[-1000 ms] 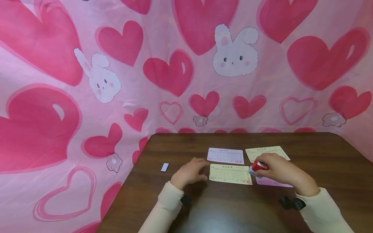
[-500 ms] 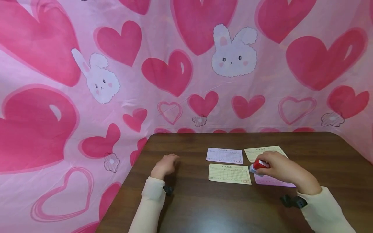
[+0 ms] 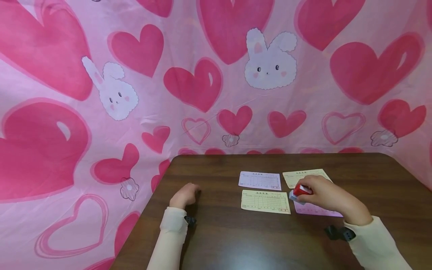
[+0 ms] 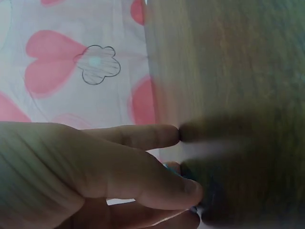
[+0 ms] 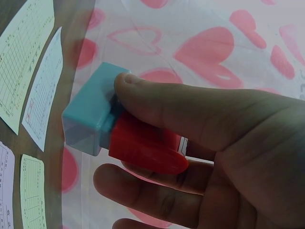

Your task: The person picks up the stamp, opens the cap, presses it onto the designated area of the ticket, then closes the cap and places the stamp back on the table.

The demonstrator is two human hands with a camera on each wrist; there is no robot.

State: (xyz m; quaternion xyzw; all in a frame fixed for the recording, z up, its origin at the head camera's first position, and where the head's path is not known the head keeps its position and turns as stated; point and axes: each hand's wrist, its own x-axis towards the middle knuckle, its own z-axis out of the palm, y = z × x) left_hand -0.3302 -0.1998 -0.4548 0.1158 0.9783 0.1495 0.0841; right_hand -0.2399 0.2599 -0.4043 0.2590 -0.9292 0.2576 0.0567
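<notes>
My right hand grips a red stamp with a light-blue base, held over the right-hand slips. In the right wrist view the thumb presses the stamp's side, with fingers behind it and the blue base facing the table. My left hand is down at the table's left side, fingers bent. There its thumb and fingers close on a small flat pale piece; only a teal sliver shows in the left wrist view, the rest hidden by the hand.
Nearest the person lies a yellow slip, with a lilac slip behind it. Another yellow slip and a pink slip lie partly under the right hand. The brown table meets a pink heart-patterned cloth.
My left hand has moved left from beside the near yellow slip to the pale piece, now covered by it. The right hand, holding the stamp, has barely moved.
</notes>
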